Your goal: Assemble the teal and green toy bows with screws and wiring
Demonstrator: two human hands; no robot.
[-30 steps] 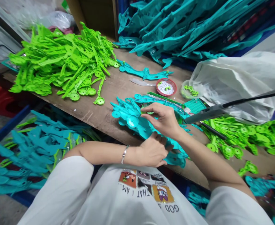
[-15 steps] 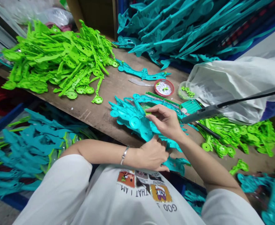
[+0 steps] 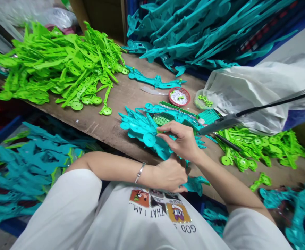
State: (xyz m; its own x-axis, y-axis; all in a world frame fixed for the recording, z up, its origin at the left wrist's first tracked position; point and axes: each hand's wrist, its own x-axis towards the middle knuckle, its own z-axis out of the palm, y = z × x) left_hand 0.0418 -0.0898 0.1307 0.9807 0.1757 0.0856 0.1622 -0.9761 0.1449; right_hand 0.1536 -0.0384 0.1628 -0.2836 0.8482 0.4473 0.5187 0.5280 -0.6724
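My right hand [image 3: 182, 139] is pinched at thumb and forefinger above a stack of teal plastic parts [image 3: 149, 139]. A small green plastic piece [image 3: 159, 131] shows between its fingertips, mostly hidden. My left hand [image 3: 170, 175], with a silver bangle at the wrist, is closed just below the right one. From behind its knuckles a teal plastic part [image 3: 197, 184] sticks out to the right, with a green tip; the fingers' grip on it is mostly hidden. Behind the stack lies a green tray [image 3: 164, 119] with small silvery pieces along its far side.
Green plastic parts [image 3: 61, 66] form a big heap at the left; more green parts [image 3: 261, 146] lie at the right. A red basket [image 3: 179, 96], a clear tub [image 3: 203, 100] and a grey-handled tool [image 3: 220, 124] are beyond my hands. A blue crate [image 3: 5, 133] holds teal parts below the table edge.
My right hand has shifted a little left and down, still pinched. My left hand stays nearly in place, slightly lower. The whole view has slid slightly.
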